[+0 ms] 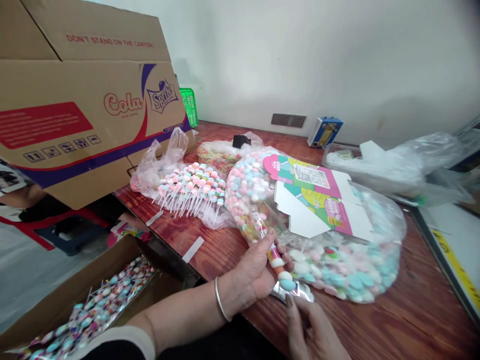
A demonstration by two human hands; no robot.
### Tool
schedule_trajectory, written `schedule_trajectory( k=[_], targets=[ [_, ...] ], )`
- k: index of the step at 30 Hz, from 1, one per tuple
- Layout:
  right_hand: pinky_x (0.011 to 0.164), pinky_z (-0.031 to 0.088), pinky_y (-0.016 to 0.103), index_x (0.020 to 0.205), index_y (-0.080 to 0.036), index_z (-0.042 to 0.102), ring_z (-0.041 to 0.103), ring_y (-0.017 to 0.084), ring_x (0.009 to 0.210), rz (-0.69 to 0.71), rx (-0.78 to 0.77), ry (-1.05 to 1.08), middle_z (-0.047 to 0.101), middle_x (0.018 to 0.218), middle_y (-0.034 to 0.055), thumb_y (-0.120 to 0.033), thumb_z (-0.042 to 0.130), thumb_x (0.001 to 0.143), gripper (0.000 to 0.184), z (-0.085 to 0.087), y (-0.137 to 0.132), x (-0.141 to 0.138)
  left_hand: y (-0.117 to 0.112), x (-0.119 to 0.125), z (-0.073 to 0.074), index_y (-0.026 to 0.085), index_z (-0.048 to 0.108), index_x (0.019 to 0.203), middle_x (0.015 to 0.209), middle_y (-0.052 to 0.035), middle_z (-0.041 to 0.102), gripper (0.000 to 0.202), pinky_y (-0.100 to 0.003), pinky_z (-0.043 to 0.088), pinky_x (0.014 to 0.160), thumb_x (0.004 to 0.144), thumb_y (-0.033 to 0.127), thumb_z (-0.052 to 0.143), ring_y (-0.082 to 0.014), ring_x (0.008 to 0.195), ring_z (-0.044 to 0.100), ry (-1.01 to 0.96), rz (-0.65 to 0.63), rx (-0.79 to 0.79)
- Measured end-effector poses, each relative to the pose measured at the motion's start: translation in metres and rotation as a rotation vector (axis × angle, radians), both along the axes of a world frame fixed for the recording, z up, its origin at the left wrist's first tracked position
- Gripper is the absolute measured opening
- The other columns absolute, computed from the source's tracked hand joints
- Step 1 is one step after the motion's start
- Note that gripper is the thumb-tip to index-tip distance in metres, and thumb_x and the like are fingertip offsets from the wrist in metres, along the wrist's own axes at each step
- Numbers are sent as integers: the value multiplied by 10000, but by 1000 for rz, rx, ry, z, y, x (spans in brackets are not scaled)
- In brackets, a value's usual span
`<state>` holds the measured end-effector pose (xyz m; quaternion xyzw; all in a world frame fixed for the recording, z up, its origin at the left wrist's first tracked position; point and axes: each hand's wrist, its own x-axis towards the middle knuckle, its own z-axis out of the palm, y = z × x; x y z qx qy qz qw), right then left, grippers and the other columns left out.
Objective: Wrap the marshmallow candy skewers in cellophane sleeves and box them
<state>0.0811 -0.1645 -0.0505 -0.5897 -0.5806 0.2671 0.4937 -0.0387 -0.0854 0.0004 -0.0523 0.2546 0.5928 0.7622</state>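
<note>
My left hand, with a silver bangle at the wrist, is closed around a candy lollipop of stacked pastel pieces in a clear, printed wrapper. The blue candy end points down toward me. Just below it, my right hand has its thumb and fingers pinched together at a shiny wrapper; part of that grip is hidden. Beyond my hands lies a large clear bag of pastel candies with a flattened, colourful printed carton on top. To the left, several unwrapped candy lollipops rest on plastic, sticks toward me.
A big cardboard box stands at the left. An open carton below the table edge holds many wrapped lollipops. At the back are a blue box, a green basket and a plastic-covered tray. A person's arm shows far left.
</note>
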Motion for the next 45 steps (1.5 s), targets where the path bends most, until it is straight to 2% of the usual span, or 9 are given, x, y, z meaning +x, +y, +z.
schedule_trajectory(
  k=[5, 8, 15, 20, 25, 33, 39, 42, 45],
  targets=[
    [446, 354, 211, 852, -210, 671, 415, 100, 443, 186, -439, 488, 511, 520, -48, -552, 639, 790, 349, 4, 4, -4, -5, 7, -5, 154, 526, 740, 593, 27, 526, 260, -271, 488, 631, 819, 349, 678, -98, 519, 513, 14, -30, 7],
    [432, 342, 194, 888, -216, 653, 404, 82, 442, 231, -523, 726, 517, 556, -59, -522, 688, 762, 333, 6, 10, -7, -12, 18, -13, 147, 539, 720, 600, 15, 543, 274, -277, 494, 649, 786, 347, 715, -99, 529, 520, 43, -70, 47],
    [654, 470, 248, 808, -171, 670, 565, 150, 670, 172, -320, 425, 644, 706, 9, -518, 655, 782, 349, 3, 19, 5, -10, 12, -11, 126, 625, 896, 776, -43, 640, 302, -298, 506, 698, 716, 311, 781, -153, 685, 622, 112, -8, 101],
    [767, 500, 288, 953, -184, 691, 655, 209, 829, 172, -188, 157, 713, 891, 62, -467, 609, 829, 319, 4, 11, 13, 9, -8, -2, 128, 607, 835, 611, 46, 526, 178, -232, 494, 638, 745, 181, 751, -74, 543, 527, 84, 47, 145],
    [728, 471, 258, 924, -215, 706, 649, 180, 750, 147, 72, -179, 697, 815, 46, -351, 536, 892, 220, -2, -3, 15, 7, 0, -4, 126, 605, 875, 603, 57, 497, 195, -202, 484, 591, 767, 212, 742, -58, 522, 499, 56, 35, 99],
    [626, 454, 248, 937, -187, 658, 560, 164, 685, 149, -325, 323, 610, 735, 22, -527, 523, 877, 372, -5, -4, 3, -13, 23, -16, 115, 612, 860, 618, 36, 534, 235, -242, 505, 647, 762, 278, 750, -80, 563, 538, 62, -85, 119],
    [411, 200, 199, 801, -173, 593, 222, 64, 430, 241, -521, 716, 260, 499, -99, -578, 549, 849, 409, -21, -7, 9, -2, 4, -13, 105, 624, 866, 694, -9, 603, 228, -294, 531, 699, 784, 295, 719, -135, 666, 618, 74, -47, 69],
    [416, 217, 199, 775, -172, 587, 244, 64, 428, 249, -531, 706, 275, 491, -95, -568, 555, 848, 404, -19, -8, 10, 3, -1, -13, 119, 608, 839, 642, 29, 565, 154, -286, 540, 724, 789, 220, 713, -97, 600, 584, 62, -5, 110],
    [464, 330, 208, 784, -177, 606, 416, 97, 499, 223, -389, 446, 447, 562, -41, -505, 560, 863, 341, -10, -9, 11, 6, -1, -15, 137, 577, 798, 598, 55, 512, 133, -240, 528, 641, 802, 194, 697, -67, 525, 524, 22, 3, 129]
  ],
)
